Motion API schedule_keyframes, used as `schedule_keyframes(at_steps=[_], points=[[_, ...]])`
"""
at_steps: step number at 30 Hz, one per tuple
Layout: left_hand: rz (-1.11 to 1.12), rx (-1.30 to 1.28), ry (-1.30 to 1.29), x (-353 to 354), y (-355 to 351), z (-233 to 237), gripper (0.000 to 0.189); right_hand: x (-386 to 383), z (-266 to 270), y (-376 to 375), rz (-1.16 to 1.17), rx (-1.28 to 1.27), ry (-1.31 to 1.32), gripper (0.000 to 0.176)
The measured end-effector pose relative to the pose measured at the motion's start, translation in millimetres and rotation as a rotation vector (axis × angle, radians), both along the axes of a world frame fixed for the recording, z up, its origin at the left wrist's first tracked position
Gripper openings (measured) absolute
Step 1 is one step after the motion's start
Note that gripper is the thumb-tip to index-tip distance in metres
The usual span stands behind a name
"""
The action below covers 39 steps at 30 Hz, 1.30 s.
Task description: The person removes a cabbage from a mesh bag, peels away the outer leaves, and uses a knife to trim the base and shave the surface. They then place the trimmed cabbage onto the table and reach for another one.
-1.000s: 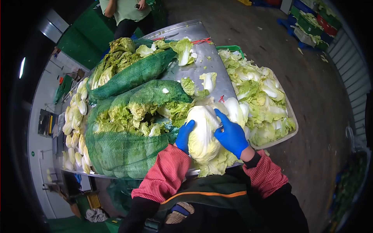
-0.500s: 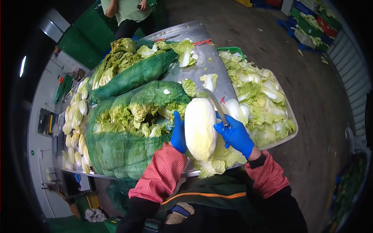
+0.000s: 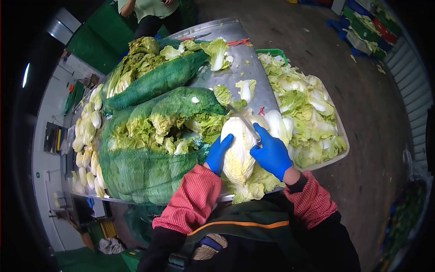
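Observation:
A pale napa cabbage (image 3: 238,156), stripped to its white and yellow leaves, is in front of me above the metal table's near edge. My left hand (image 3: 218,155), in a blue glove, is closed around its left side with the thumb on top. My right hand (image 3: 273,156), also gloved, grips a knife (image 3: 245,121) whose blade lies across the cabbage's upper right part. The knife's handle is mostly hidden in the fingers. Loose outer leaves (image 3: 256,186) lie under and beside the cabbage.
Green mesh sacks of cabbages (image 3: 149,177) fill the table's left half. Trimmed cabbages (image 3: 86,136) are piled beyond them. A bin of cut leaves (image 3: 344,140) stands at the right. Another knife (image 3: 195,36) lies at the table's far end, near a person (image 3: 152,10).
The cabbage has tilted and turned in my hands. My left thumb has come over its top, and the knife blade has swung down onto the cabbage's upper right part.

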<state>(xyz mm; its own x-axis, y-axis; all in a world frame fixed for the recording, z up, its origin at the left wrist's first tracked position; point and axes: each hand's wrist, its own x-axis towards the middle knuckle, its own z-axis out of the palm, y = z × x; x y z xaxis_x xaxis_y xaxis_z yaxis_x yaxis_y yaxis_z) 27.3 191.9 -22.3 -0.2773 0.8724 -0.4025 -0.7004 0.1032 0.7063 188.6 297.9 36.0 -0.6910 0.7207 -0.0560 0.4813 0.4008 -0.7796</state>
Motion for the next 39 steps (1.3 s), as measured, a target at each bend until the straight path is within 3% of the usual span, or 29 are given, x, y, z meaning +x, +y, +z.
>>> schedule_keyframes(at_steps=[2,4,5,6,7,9,10,13,16,19,22,23,25,28,29,31,34,37,39], points=[[-0.006,-0.066,-0.184,3.4,-2.4,7.4,0.062,4.0,-11.2,8.1,-0.047,0.016,-0.002,0.056],[0.053,-0.099,-0.384,16.3,-8.0,43.3,0.068,16.6,-15.1,32.2,-0.114,-0.027,0.016,0.048],[0.039,0.046,-0.394,8.4,-10.4,16.2,0.078,28.5,-47.3,57.8,-0.151,-0.133,0.035,0.046],[0.042,0.077,-0.446,11.6,-10.4,33.2,0.081,39.2,-79.7,77.7,-0.114,-0.259,0.129,0.047],[0.052,0.109,-0.5,16.2,-10.6,50.1,0.084,36.5,-70.1,79.3,-0.07,-0.386,0.219,0.048],[0.002,0.245,-0.592,11.6,-5.1,38.2,0.085,31.0,-19.7,53.5,-0.216,-0.331,-0.154,0.055],[-0.026,0.314,-0.635,8.7,-1.7,34.2,0.086,26.2,-27.8,48.1,-0.125,0.045,-0.217,0.063],[-0.001,0.308,-0.54,6.6,5.3,30.7,0.085,15.0,3.3,21.6,-0.057,-0.041,0.111,0.065],[0.162,0.308,-0.559,12.2,11.0,39.0,0.077,5.9,9.4,5.1,0.062,-0.152,0.372,0.065],[0.134,0.344,-0.601,8.3,11.8,33.0,0.077,1.0,13.5,1.2,0.047,-0.095,0.434,0.06],[0.169,0.204,-0.449,9.1,14.1,39.1,0.079,4.5,36.4,-16.3,0.076,0.225,0.276,0.057],[0.192,0.153,-0.379,10.3,15.3,40.3,0.08,6.3,32.0,-23.6,0.168,0.38,0.223,0.05],[0.2,0.122,-0.385,0.5,15.8,30.2,0.081,19.7,12.1,-41.0,0.346,0.396,0.199,0.042],[0.267,0.077,-0.326,-4.8,13.9,29.6,0.083,35.5,20.9,-31.8,0.422,-0.205,0.284,0.035],[0.279,0.086,-0.295,-4.3,12.1,30.5,0.083,31.6,29.9,-21.9,0.246,-0.271,0.245,0.039],[0.291,0.11,-0.228,-4.1,12.7,33.1,0.082,20.5,30.1,2.6,0.043,-0.075,0.289,0.05],[0.229,0.256,0.144,-2.0,6.0,43.7,0.084,4.6,45.8,14.8,0.039,-0.044,0.317,0.061],[0.133,0.328,-0.001,-3.5,4.7,48.3,0.092,7.5,32.7,19.7,0.042,-0.492,0.466,0.063],[0.046,0.213,-0.135,11.2,6.2,51.0,0.092,7.0,19.9,12.5,0.012,-0.512,0.418,0.057]])
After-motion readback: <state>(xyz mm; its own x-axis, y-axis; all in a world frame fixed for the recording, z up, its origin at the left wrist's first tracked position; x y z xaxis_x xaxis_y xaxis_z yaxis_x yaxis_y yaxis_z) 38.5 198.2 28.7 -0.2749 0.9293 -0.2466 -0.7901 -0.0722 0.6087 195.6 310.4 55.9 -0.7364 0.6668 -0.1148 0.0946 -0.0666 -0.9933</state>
